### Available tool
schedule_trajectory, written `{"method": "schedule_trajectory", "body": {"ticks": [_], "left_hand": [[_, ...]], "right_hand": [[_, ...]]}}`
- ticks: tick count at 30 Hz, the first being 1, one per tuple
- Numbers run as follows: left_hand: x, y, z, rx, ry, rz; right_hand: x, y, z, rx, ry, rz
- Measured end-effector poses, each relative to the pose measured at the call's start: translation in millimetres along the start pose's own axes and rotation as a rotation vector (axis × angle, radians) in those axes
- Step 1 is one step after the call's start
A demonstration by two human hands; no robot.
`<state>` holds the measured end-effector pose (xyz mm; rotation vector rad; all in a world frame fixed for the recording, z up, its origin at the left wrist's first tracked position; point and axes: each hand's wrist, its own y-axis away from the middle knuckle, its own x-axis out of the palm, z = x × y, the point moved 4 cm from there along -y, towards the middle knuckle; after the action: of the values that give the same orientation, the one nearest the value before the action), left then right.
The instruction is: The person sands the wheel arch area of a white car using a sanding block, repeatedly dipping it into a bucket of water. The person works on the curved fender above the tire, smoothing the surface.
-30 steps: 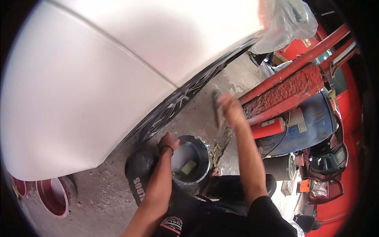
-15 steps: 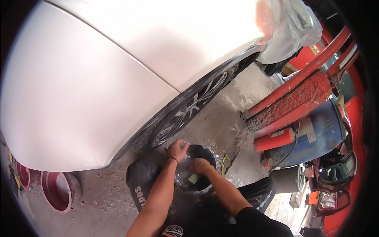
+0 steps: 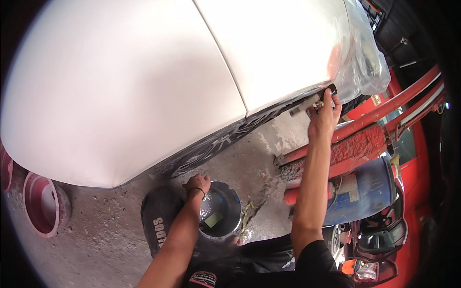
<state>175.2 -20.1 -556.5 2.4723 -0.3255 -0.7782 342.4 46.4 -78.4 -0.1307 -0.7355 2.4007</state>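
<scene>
My right hand (image 3: 326, 115) reaches up to the lower edge of the white car panel (image 3: 283, 53), beside the wheel arch. Its fingers pinch a small dark flat piece (image 3: 334, 90), perhaps sandpaper, against that edge. My left hand (image 3: 197, 183), a dark band at its wrist, hangs with curled fingers just beyond the rim of a dark bucket (image 3: 234, 206). Whether the left fingers hold anything is hidden. Inside the bucket is water, with a pale green rectangular piece (image 3: 213, 220) in it.
The wheel (image 3: 211, 149) lies under the panel. A pinkish tub (image 3: 30, 206) stands at left. On the right are a red lift post (image 3: 360, 149), a red cylinder (image 3: 291, 196) and a blue drum (image 3: 365, 192). Clear plastic sheeting (image 3: 367, 67) hangs off the car's far end.
My right hand has left the bucket and moved up and right to the panel's edge. My left hand stays close to the bucket. The view has shifted.
</scene>
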Motion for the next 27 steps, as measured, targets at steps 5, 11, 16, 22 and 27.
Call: {"method": "schedule_trajectory", "body": {"ticks": [5,11,16,22,27], "left_hand": [[-13,-8,13,-0.001,-0.032,-0.043],[12,-15,12,0.054,-0.073,-0.051],[-1,-23,27,0.122,-0.037,-0.164],[4,-28,32,0.231,0.016,-0.229],[-8,-15,23,0.374,0.342,-0.278]], "right_hand": [[57,101,17,-0.616,0.302,0.0],[3,-34,-34,-0.32,-0.026,-0.147],[44,47,-13,-0.539,0.122,-0.03],[4,0,-41,-0.558,0.282,-0.041],[-36,22,-88,0.046,-0.056,0.173]]}}
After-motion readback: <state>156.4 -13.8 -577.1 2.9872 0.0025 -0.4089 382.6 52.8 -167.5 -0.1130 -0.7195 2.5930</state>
